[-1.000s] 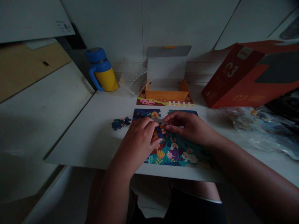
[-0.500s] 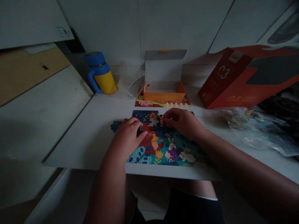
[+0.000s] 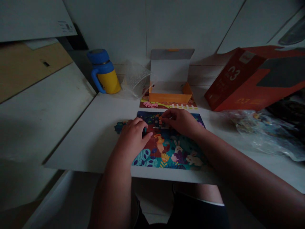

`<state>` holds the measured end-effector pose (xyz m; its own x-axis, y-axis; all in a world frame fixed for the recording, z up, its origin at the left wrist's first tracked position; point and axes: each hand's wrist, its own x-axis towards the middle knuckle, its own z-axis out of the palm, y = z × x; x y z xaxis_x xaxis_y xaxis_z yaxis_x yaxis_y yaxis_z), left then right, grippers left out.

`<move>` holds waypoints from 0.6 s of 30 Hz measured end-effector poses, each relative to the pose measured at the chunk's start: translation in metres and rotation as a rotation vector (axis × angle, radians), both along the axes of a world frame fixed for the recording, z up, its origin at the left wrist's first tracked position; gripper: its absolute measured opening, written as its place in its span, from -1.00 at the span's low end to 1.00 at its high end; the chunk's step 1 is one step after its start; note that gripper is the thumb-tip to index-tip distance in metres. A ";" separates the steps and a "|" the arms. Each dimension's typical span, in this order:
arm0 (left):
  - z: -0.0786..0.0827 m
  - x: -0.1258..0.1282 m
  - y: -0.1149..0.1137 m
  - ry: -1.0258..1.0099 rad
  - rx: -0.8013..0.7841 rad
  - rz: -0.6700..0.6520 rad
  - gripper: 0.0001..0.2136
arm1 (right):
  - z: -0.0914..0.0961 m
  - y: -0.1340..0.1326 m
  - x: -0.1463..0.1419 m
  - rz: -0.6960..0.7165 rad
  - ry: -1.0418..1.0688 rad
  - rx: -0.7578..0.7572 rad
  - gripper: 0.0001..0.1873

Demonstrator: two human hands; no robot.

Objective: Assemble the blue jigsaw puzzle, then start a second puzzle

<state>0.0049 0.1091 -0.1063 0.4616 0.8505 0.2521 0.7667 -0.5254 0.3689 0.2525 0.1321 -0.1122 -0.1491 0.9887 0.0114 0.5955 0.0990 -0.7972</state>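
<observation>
A colourful jigsaw puzzle (image 3: 166, 152) with rabbits and flowers lies near the front edge of the white table (image 3: 95, 140). My left hand (image 3: 133, 138) rests on the puzzle's left side, fingers curled and pressing down. My right hand (image 3: 182, 122) is over the puzzle's upper middle, fingertips pinched on a puzzle piece (image 3: 160, 122) at the top row. A small loose cluster of dark blue pieces (image 3: 119, 126) lies just left of my left hand.
An open orange box (image 3: 170, 90) stands behind the puzzle on a picture card. A blue and yellow bottle (image 3: 105, 73) is at the back left, with crumpled plastic (image 3: 138, 78) beside it. A large red carton (image 3: 250, 79) and a plastic bag of pieces (image 3: 262, 130) lie to the right.
My left hand slid left from the puzzle's middle to its left side, uncovering the centre. My right hand moved slightly up and left along the top row with a piece.
</observation>
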 end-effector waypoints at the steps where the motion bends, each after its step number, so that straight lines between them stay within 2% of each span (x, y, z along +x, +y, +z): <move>1: 0.000 0.000 0.000 0.005 -0.001 0.001 -0.87 | 0.001 0.000 0.002 0.004 0.006 0.004 -0.84; 8: -0.002 0.000 0.001 -0.005 -0.001 -0.006 -0.86 | 0.013 0.005 0.035 -0.053 -0.044 0.107 -0.80; 12: -0.003 0.000 0.000 0.008 -0.003 0.000 -0.86 | 0.009 0.008 0.051 0.036 -0.068 0.019 -0.83; 18: 0.000 0.003 -0.001 0.030 0.008 -0.002 -0.90 | 0.008 0.006 0.044 0.061 -0.088 -0.047 -0.86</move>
